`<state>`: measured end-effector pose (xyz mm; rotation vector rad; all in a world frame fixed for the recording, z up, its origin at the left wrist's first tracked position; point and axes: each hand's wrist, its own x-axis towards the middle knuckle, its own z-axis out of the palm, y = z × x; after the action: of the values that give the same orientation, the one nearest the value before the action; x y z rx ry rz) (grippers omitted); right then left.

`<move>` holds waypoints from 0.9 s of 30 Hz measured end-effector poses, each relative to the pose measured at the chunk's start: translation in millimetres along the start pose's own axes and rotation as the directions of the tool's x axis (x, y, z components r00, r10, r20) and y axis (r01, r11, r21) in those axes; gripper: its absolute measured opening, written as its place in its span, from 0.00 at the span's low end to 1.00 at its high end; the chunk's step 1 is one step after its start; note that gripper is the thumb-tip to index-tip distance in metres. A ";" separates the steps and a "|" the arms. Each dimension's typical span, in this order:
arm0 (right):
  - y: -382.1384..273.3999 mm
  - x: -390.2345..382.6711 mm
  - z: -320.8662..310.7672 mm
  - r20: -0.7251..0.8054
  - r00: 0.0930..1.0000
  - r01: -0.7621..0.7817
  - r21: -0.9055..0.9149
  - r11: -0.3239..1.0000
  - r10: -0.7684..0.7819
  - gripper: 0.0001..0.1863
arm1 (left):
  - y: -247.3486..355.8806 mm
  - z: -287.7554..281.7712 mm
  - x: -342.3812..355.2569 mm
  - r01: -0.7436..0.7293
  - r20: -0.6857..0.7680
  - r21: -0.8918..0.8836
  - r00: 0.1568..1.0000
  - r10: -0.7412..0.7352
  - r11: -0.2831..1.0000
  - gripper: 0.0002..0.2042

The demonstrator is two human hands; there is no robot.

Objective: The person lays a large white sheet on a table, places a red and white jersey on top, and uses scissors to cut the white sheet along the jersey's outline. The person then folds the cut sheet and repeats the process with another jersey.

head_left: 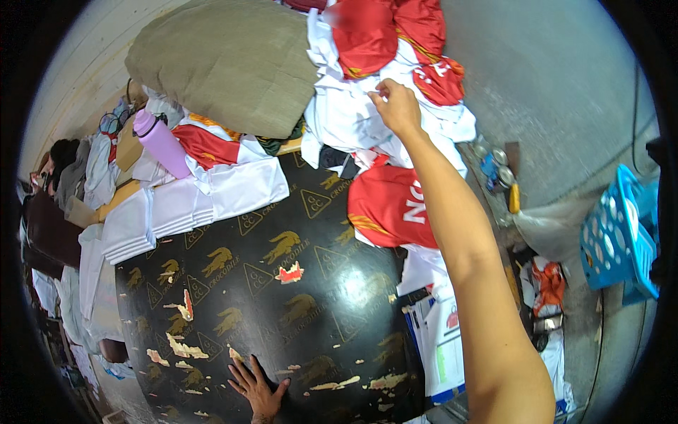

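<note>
My left hand [260, 393] lies flat near the front edge of the black table [296, 339], its fingers spread and nothing in it. Stretched far forward, my right hand [397, 106] is over a heap of white shirts [346, 116] with red parts. Its fingers are loosely bent with a gap between them, and I see no cloth between them. A red and white shirt [385, 205] hangs over the table's right side, below that heap. Another red shirt [364, 39] lies behind my right hand.
Folded white cloth stacks [183, 208] line the far left of the table. Behind them lean a purple bottle [164, 145] and a large olive cushion or sack [226, 63]. Papers [441, 346] lie under my right arm. A blue basket [614, 233] stands at the right.
</note>
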<state>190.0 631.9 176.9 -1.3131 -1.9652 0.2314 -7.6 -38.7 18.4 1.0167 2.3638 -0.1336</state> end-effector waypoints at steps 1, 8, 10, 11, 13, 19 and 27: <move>-8.0 15.2 17.9 -0.045 0.997 0.060 0.021 0.998 -0.059 0.19 | -0.9 1.2 -0.6 -0.069 -0.085 0.001 0.994 0.069 0.998 0.60; -58.1 56.1 55.0 0.073 0.995 -0.054 -0.105 0.993 0.062 0.19 | -7.0 14.9 -6.4 -0.160 -0.208 0.070 0.963 0.171 0.985 0.57; -89.8 11.4 23.1 -0.241 0.941 0.215 -0.124 0.969 -0.240 0.15 | -5.0 13.0 -4.6 -0.137 -0.166 0.017 0.976 0.138 0.990 0.58; -110.2 -32.7 3.5 -0.367 0.826 0.369 -0.220 0.903 -0.427 0.15 | -4.0 9.2 -3.6 -0.117 -0.125 -0.023 0.986 0.113 0.993 0.60; -160.6 -149.1 -33.3 -0.445 0.785 0.539 0.150 0.829 -0.430 0.15 | -3.9 -4.6 -4.5 -0.116 -0.071 -0.102 0.992 0.109 0.988 0.61; -254.8 -427.2 -207.5 0.829 0.355 -0.221 0.524 0.822 -0.433 0.17 | -15.6 -80.7 -53.3 -0.687 -0.612 -0.369 0.687 0.393 0.626 0.61; -384.3 -462.7 -284.7 0.335 0.801 0.253 0.560 0.789 -0.495 0.48 | -30.2 -217.5 -189.3 -0.703 -0.521 -0.651 0.687 0.506 0.285 0.14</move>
<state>193.2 -9.2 355.2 -0.5184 -2.3120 0.8547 -21.7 -116.2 297.4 1.3485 1.5989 1.3482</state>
